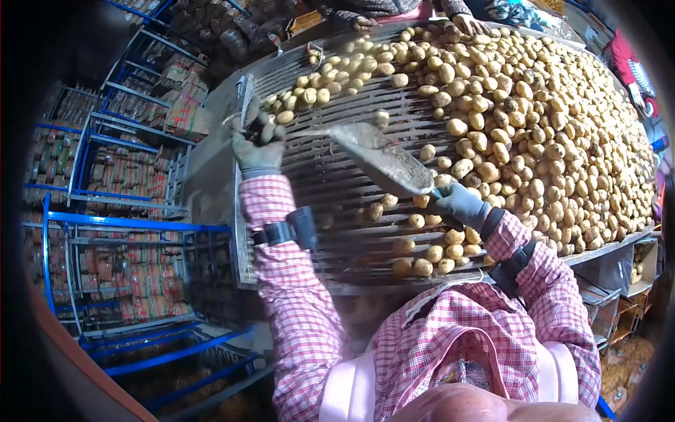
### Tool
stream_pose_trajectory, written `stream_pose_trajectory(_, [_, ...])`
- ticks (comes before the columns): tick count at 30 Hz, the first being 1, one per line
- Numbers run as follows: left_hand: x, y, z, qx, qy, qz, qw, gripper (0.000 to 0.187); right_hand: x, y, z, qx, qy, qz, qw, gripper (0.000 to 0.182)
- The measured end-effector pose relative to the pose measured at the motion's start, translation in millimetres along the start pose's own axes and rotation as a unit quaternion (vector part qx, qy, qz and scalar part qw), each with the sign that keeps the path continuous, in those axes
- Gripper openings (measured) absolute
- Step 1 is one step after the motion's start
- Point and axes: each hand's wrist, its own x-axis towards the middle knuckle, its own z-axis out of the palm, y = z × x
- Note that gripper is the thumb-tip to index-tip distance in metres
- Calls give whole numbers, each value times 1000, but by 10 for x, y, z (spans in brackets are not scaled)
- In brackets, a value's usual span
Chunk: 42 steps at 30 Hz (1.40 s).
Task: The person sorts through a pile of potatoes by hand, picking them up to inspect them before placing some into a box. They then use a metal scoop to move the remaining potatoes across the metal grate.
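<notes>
A long metal scoop (383, 156) lies slantwise over the slatted metal sorting table (415, 121), its trough dirty with soil. My left hand (259, 144), in a grey-green glove with dark fingers, is closed around its thin handle near the table's left edge. At the scoop's wide end, my right hand (460, 205), in a blue-grey glove, has its fingers closed on the rim. Loose potatoes (437, 254) sit on the slats just below my right hand. A great heap of potatoes (534, 133) spreads over the table's right side.
Another person's hand (471, 25) rests at the table's far edge, with a second hand (365, 24) beside it. On the right, a person in a red sleeve (622, 60) stands by the heap. Blue metal racks (140, 219) with stacked packed bags (144, 271) stand left.
</notes>
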Motion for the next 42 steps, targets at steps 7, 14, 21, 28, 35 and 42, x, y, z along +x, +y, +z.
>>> stream_pose_trajectory(7, [-742,1479,-710,311,200,73,926,55,-116,-135,212,-232,-58,44,970,20])
stream_pose_trajectory(14, [-1706,2529,-2045,718,482,194,462,44,-91,-130,247,-177,-94,55,978,20])
stream_pose_trajectory(21, [-2021,2089,-2906,740,440,102,498,55,733,-218,720,-69,-141,-26,987,26])
stream_pose_trajectory(28, [-2059,2643,-2345,377,478,286,740,22,2022,-435,1707,-175,-207,-85,959,30])
stream_pose_trajectory(35, [-2183,3090,-1886,418,461,325,712,56,2747,-949,2661,-279,-220,-65,933,31])
stream_pose_trajectory(42, [-2197,3044,-1925,411,459,294,731,50,3535,-1162,3082,-446,-122,-206,862,24])
